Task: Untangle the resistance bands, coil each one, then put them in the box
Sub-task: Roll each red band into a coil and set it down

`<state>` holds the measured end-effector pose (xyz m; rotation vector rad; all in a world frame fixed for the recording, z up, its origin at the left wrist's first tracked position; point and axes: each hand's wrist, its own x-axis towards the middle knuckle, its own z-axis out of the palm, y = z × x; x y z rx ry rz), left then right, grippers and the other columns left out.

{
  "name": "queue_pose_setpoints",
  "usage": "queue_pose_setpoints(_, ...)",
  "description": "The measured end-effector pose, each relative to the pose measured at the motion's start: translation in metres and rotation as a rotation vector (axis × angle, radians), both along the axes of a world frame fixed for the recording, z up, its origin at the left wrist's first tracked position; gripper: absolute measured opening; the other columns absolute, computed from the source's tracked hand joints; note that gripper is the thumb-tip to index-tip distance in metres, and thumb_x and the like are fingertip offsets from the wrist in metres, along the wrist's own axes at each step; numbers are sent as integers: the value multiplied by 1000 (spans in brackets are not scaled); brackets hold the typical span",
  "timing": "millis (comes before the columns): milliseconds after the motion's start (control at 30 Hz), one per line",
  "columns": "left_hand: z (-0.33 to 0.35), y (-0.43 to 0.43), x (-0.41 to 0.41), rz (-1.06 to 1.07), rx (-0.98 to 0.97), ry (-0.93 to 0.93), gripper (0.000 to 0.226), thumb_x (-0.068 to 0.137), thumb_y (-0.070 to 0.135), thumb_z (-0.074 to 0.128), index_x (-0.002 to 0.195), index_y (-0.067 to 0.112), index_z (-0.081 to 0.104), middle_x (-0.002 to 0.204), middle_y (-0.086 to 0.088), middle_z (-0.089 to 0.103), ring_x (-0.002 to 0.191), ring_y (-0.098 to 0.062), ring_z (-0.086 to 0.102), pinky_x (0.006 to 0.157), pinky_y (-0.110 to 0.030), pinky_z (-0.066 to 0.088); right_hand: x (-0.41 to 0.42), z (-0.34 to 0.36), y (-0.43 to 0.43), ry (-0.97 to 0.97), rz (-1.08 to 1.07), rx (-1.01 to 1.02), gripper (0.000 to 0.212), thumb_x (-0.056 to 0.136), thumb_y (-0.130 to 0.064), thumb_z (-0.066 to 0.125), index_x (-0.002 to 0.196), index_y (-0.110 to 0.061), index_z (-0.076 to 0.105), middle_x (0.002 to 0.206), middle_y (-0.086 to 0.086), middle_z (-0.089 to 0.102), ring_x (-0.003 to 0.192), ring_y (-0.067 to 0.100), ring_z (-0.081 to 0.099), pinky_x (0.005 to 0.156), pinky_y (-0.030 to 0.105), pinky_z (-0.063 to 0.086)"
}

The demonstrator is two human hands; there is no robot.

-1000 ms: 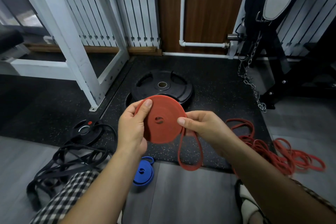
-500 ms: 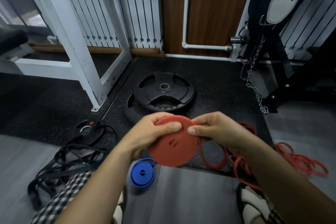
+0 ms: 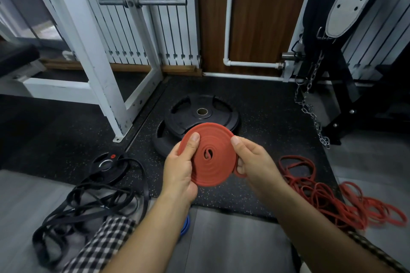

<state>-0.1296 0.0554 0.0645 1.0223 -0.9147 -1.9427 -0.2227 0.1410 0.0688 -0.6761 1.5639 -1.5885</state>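
Note:
A red resistance band (image 3: 210, 162) is wound into a flat round coil, held upright facing me above the floor. My left hand (image 3: 180, 169) grips its left side, thumb on the face. My right hand (image 3: 250, 163) pinches its right edge and holds the short last loop of band at the bottom right. A tangle of thin red bands (image 3: 328, 197) lies on the floor to the right. Black tangled bands (image 3: 88, 201) lie at the left. A blue coiled band (image 3: 185, 226) peeks out under my left forearm. No box is in view.
Stacked black weight plates (image 3: 202, 115) lie just behind the coil, a small plate (image 3: 108, 164) at the left. A white rack frame (image 3: 97, 73) stands at back left. A chain (image 3: 310, 108) hangs from a black stand at the right.
The hanging loose loop has been wound onto the coil and is now only a short end. The coil has been lifted and turned to face me.

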Motion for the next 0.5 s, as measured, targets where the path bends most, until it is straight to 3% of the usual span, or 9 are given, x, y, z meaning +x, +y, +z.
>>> queue_pose_setpoints(133, 2, 2, -5, 37, 73, 48, 9, 84, 22, 64, 91, 16, 63, 88, -9, 68, 79, -23, 64, 78, -40, 53, 6, -2, -5, -213, -88, -116, 36, 100, -24, 33, 75, -15, 57, 39, -10, 54, 43, -2, 53, 71, 31, 46)
queue_pose_setpoints(267, 4, 2, -5, 113, 69, 50, 5, 84, 23, 64, 85, 18, 62, 84, -6, 66, 76, -21, 63, 79, -41, 52, 6, -11, -12, -334, -141, -152, 25, 98, -26, 40, 100, -11, 60, 83, 2, 71, 82, 14, 67, 90, 43, 51)
queue_pose_setpoints(367, 5, 2, -4, 157, 66, 53, 5, 84, 22, 64, 81, 19, 61, 81, -4, 65, 75, -19, 62, 79, -41, 51, 10, -16, -15, -438, -113, -196, 28, 99, -25, 38, 100, -9, 61, 81, 3, 72, 86, 18, 67, 92, 44, 50)
queue_pose_setpoints(500, 6, 1, -4, 150, 45, 36, 5, 84, 22, 64, 82, 19, 61, 82, -4, 66, 75, -18, 62, 77, -38, 52, 7, -14, -16, -517, -128, -194, 31, 99, -25, 39, 90, -7, 63, 70, 2, 71, 72, 13, 69, 75, 35, 51)
